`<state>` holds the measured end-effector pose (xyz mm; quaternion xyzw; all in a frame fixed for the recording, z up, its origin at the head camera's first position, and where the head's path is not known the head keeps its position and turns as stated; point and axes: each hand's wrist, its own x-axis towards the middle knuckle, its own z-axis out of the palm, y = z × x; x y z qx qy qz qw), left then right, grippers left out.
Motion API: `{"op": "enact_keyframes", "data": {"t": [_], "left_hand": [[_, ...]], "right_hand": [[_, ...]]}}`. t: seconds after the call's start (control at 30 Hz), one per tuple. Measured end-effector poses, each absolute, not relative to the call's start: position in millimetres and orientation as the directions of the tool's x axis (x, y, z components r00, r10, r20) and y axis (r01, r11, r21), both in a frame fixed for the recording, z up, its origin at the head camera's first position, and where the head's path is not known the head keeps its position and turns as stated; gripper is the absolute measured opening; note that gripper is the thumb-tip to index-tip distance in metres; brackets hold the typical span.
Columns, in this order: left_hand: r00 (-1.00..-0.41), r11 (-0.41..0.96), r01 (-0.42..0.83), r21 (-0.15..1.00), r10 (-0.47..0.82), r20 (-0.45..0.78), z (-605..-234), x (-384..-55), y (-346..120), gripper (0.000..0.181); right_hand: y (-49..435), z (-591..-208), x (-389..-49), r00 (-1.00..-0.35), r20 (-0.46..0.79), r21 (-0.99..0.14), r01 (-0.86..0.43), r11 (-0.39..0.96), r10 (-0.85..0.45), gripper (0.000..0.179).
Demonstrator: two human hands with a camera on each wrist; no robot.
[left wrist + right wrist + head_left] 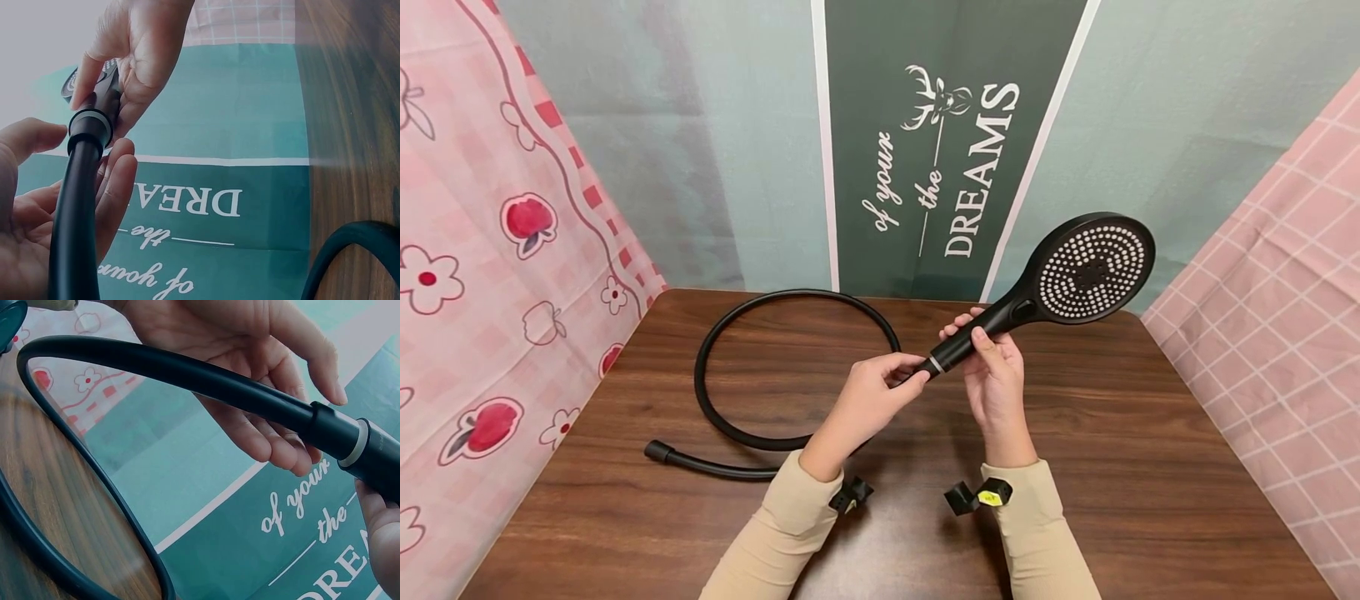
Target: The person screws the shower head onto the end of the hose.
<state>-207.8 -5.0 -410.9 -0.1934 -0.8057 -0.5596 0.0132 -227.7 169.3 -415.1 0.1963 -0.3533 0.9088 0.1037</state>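
Note:
A black handheld shower head is held up above the table, tilted, its face of pale nozzles toward the head camera. My right hand grips its handle, thumb on top and fingers behind. At the handle's lower end, by a pale ring, is the end connector of a black shower hose. My left hand holds this connector between thumb and fingers; in the left wrist view the fingers lie beneath it. Whether the joint is fully tight cannot be told.
The hose loops over the brown wooden table on the left, its free end lying near the left side. A green printed cloth hangs behind the table. Pink patterned cloths hang at both sides.

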Motion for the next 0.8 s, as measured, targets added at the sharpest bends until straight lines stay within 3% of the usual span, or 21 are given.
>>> {"op": "enact_keyframes", "data": {"t": [0.8], "left_hand": [[-0.923, 0.303, 0.301, 0.904, 0.329, 0.198, -407.6, -204.3, -8.4, 0.028]], "right_hand": [[169.3, -414.9, -226.4, -0.9, 0.434, -0.599, -0.32, -0.734, 0.038, 0.022]]}}
